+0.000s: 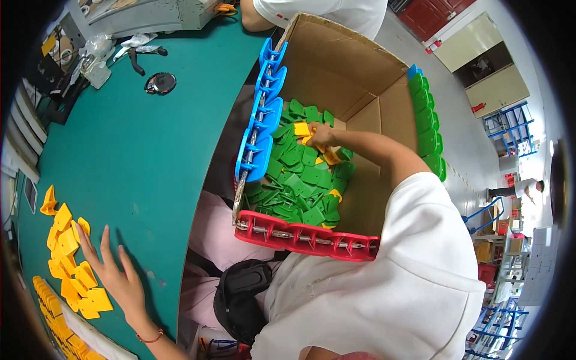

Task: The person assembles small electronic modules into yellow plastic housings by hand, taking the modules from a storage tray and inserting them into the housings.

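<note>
My left hand (118,277) is over the green table, fingers spread and holding nothing. Right beside its fingertips lies a loose pile of yellow plastic clip pieces (67,241). Reaching into the cardboard box (342,51), my right hand (322,136) has its fingers closed around yellow plastic clip pieces (331,156); how many is hidden. Under that hand, green plastic clip pieces (309,175) cover the box bottom, with a few yellow ones among them. Assembled clips line the rim: blue clips (259,153) on the left, red clips (288,234) on the near side, green clips (426,123) on the right.
The green table (168,138) extends along my left, with a row of yellow clips (57,318) at its near left edge. A round black object (160,83) lies farther back. Another person's white sleeve (336,12) is beyond the box. A black bag (241,297) rests at my lap.
</note>
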Motion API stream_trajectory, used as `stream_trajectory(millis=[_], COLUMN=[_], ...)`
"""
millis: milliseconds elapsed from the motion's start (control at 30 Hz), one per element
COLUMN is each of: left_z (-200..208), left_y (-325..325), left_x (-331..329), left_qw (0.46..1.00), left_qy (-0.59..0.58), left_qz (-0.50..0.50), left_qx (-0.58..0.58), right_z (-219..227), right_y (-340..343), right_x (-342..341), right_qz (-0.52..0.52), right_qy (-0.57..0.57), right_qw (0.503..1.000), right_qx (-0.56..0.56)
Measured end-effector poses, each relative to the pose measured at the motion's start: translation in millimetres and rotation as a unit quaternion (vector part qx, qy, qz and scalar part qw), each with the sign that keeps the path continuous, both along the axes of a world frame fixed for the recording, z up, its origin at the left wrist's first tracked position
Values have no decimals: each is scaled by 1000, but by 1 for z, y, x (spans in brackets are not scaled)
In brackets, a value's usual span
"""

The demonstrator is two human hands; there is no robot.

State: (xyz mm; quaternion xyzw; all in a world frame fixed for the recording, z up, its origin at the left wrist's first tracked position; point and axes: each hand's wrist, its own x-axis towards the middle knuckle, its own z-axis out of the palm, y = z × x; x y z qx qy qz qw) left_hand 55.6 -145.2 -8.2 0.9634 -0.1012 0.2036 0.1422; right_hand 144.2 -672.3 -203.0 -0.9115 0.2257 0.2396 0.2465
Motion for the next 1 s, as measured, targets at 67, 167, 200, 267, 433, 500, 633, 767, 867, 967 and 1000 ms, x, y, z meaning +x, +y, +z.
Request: stream_trajectory(millis=[67, 167, 200, 267, 433, 500, 633, 767, 867, 967, 1000], left_z=[-3, -4, -3, 0, 19, 38, 85, 82, 50, 23, 28], left_y=[3, 2, 1, -2, -9, -26, -89, -111, -91, -40, -31], left_x=[0, 3, 3, 4, -5, -7, 6, 30, 53, 64, 63], left_qw=[1000, 1000, 999, 999, 949, 832, 527, 259, 269, 199, 228], left_qy=[9, 11, 15, 4, 50, 143, 331, 382, 224, 250, 168], left_qz=[0, -4, -5, -6, -103, -189, -306, -374, -311, -328, -231], left_qx=[-4, -21, -34, -33, -295, -501, -720, -804, -884, -889, -931], right_z=[0, 46, 57, 93, 215, 283, 362, 358, 332, 312, 310], right_y=[-21, -41, -46, -42, 23, 73, 165, 279, 322, 338, 334], right_x=[7, 26, 33, 47, 62, 59, 40, 21, 26, 29, 31], right_qz=[11, 21, 14, 39, 255, 469, 598, 670, 685, 669, 667], right_qy=[45, 206, 252, 341, 334, 196, 6, -188, -276, -399, -470], right_qw=[980, 905, 875, 834, 780, 721, 616, 664, 664, 626, 577], right_qx=[194, 372, 414, 433, 463, 470, 512, 272, 117, 29, 35])
